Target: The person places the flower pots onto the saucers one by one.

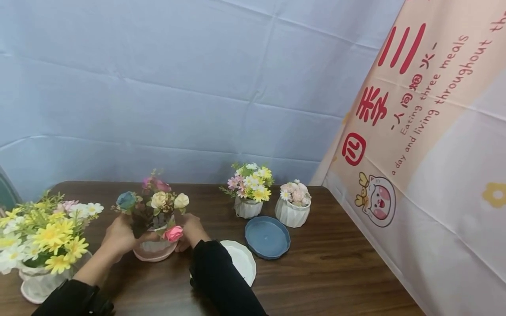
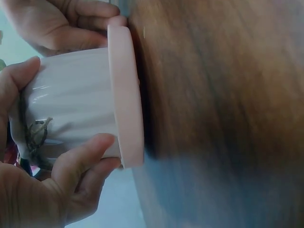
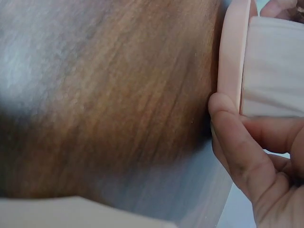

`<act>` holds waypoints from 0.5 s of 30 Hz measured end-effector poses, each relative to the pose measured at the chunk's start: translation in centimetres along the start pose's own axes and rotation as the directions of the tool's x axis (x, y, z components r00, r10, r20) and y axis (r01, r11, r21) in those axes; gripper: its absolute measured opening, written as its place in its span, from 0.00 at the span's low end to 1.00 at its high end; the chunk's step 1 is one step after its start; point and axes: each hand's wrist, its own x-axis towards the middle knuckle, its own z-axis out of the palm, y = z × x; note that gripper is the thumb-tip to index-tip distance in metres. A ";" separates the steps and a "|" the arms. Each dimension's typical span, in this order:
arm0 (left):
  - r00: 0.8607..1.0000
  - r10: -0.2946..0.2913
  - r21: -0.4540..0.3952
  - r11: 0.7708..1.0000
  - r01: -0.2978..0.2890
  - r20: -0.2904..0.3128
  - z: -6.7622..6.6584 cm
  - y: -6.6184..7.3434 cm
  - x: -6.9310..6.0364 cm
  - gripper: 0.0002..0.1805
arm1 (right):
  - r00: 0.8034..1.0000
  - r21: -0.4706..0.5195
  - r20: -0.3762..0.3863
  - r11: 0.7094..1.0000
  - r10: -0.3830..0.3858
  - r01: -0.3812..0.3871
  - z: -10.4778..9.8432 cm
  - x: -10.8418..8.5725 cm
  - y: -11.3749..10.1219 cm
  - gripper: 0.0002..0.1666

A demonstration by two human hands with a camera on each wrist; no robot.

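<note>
A white pot (image 2: pixel 76 90) stands on a pink saucer (image 1: pixel 155 256) at the table's left centre, holding blue, cream and pink roses (image 1: pixel 159 200). My left hand (image 1: pixel 120 235) grips the pot's side; in the left wrist view the thumb and fingers of this hand (image 2: pixel 61 185) lie round the white wall, with a dry twig against it. On the other side is my right hand (image 1: pixel 192 230). The right wrist view shows its fingers (image 3: pixel 259 156) pinching the edge of the saucer (image 3: pixel 232 57), close against the pot (image 3: pixel 275 66).
A large pot of yellow and white flowers (image 1: pixel 53 239) stands at the left. Right of my hands are a white saucer (image 1: pixel 241 261), partly behind the right sleeve, and a blue saucer (image 1: pixel 267 237). Behind them are two small flower pots (image 1: pixel 248 208) (image 1: pixel 291 213).
</note>
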 end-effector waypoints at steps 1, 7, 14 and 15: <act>1.000 0.013 0.000 1.000 -0.013 -0.006 0.0 0.0 -0.1 0.49 | 1.000 0.013 -0.002 1.000 -0.001 0.001 -0.3 -0.6 -0.3 0.09; 0.998 0.059 0.013 0.998 -0.059 -0.013 0.2 -0.1 -0.3 0.42 | 0.999 0.126 0.010 0.991 0.043 -0.044 -1.1 -1.5 -0.9 0.07; 0.996 0.086 0.020 0.996 -0.086 0.007 0.5 -0.7 -0.3 0.46 | 1.000 0.047 0.024 0.999 0.020 -0.021 -0.9 -1.4 -0.6 0.05; 0.996 0.089 0.013 0.996 -0.089 0.008 0.5 -0.8 -0.3 0.45 | 1.000 0.023 0.025 1.000 0.015 -0.016 -0.9 -1.4 -0.6 0.05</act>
